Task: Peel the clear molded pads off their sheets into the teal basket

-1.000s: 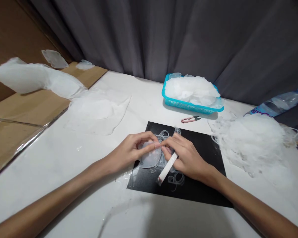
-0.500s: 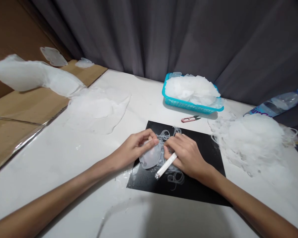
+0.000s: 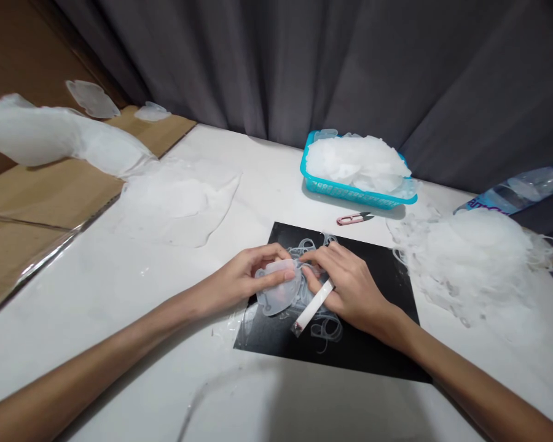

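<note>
Uncurled right fingers (image 3: 314, 253) slightly at mid-frame, gripping white stick (image 3: 314, 307), pinching clear piece (image 3: 279, 298) in left fingers (image 3: 274, 279), best kept steady.

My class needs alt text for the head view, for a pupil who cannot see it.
A person's left hand holds a flat translucent piece over a black mat, while the right hand, close beside it, grips a slim white stick. Beyond the mat are pink-handled snips and a blue basket heaped with whitish pieces.
</note>
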Demonstrator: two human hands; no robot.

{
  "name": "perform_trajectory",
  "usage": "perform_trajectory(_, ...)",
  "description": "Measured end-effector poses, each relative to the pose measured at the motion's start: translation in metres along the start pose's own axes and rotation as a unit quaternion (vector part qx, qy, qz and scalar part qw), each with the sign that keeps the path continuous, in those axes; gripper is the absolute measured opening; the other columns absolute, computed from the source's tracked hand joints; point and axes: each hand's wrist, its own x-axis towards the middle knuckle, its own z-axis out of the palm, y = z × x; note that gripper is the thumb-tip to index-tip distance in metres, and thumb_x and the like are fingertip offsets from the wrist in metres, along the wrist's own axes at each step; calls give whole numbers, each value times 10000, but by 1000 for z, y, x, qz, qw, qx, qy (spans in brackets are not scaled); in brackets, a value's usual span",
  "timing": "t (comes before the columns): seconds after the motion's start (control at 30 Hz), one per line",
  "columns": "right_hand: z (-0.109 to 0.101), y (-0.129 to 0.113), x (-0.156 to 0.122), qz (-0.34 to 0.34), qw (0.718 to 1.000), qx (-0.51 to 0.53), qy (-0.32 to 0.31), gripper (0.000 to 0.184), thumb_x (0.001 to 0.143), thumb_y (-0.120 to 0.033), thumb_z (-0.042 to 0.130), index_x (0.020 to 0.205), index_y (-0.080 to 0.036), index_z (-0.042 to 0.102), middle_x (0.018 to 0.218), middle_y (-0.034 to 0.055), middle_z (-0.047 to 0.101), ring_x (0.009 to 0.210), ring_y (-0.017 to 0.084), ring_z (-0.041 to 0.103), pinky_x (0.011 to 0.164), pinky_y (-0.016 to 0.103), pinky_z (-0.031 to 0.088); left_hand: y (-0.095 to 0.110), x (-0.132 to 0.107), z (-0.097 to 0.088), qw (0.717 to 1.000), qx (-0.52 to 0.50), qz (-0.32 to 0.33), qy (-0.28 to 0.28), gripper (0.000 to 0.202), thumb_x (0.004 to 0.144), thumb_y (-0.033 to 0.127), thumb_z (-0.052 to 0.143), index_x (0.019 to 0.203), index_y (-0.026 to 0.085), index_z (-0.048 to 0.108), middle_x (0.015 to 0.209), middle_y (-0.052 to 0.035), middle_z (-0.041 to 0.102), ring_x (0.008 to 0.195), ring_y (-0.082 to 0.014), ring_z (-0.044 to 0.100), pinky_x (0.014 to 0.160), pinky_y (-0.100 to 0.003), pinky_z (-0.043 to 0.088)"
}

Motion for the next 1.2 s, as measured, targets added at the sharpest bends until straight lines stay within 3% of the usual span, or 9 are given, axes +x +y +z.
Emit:
perform_trajectory(0.4,2,2,-4,-58,996,-67,-12,166,1019,-188,493,915,-206,620,784,24,650,763,193,535,734,337,399,0,-3,8,999,31,1,13,255,977,434,622,923,187,654,819,-2,602,707,-139,541,608,-241,426)
perform_trajectory(0.5,4,5,-9,-100,987,-127,-16,152,966,-122,509,866,-206,588,798,32,643,771,201,528,736,348,377,-7,0,-2,989,-18,-17,143,201,959,379,632,878,196,622,730,9,603,612,-133,548,524,-228,418)
perform_trajectory(0.57,5,6,-11,-101,985,-138,-11,159,937,-99,511,840,-210,569,789,28,633,760,197,523,729,345,368,-13,4,-17,960,-88,-26,266,186,963,372,609,881,205,604,703,4,619,569,-139,569,481,-226,425)
perform_trajectory(0.6,5,6,-11,-92,987,-133,-4,170,927,-92,506,818,-213,557,770,22,621,743,191,517,717,339,365,-15,5,-26,955,-102,-27,277,182,942,354,648,860,196,611,715,-3,631,591,-138,589,504,-226,454)
perform_trajectory(0.67,4,5,-11,-69,992,-109,12,190,906,-87,496,774,-218,533,716,8,589,694,179,498,685,330,364,-14,7,-39,959,-101,-18,265,194,891,325,731,814,179,628,710,0,625,611,-119,586,533,-208,463)
perform_trajectory(0.73,2,4,-9,-49,995,-88,29,198,889,-86,492,748,-222,525,671,-2,558,649,174,475,650,326,366,-9,5,-42,976,-94,-4,196,203,923,374,718,873,190,647,764,-9,670,649,-127,613,571,-216,487)
perform_trajectory(0.9,-8,0,-5,14,997,-54,54,81,907,-186,565,928,-212,639,899,66,658,827,224,572,729,352,476,7,-5,-25,992,-89,16,84,222,999,443,632,1001,229,573,934,-50,777,780,-180,714,673,-258,540)
perform_trajectory(1.07,-10,-9,-1,49,997,19,57,288,956,-346,646,1222,-236,654,1252,108,629,1030,258,578,860,406,526,7,-8,-10,991,-119,11,65,251,965,393,699,1064,244,523,855,-18,753,711,-152,675,639,-243,518)
perform_trajectory(1.2,-3,-11,0,33,996,87,-1,196,1006,-326,623,1182,-244,648,1181,72,689,1008,232,579,889,386,510,4,-8,0,992,-92,19,89,362,848,319,836,1030,224,537,787,22,685,652,-107,584,586,-203,459)
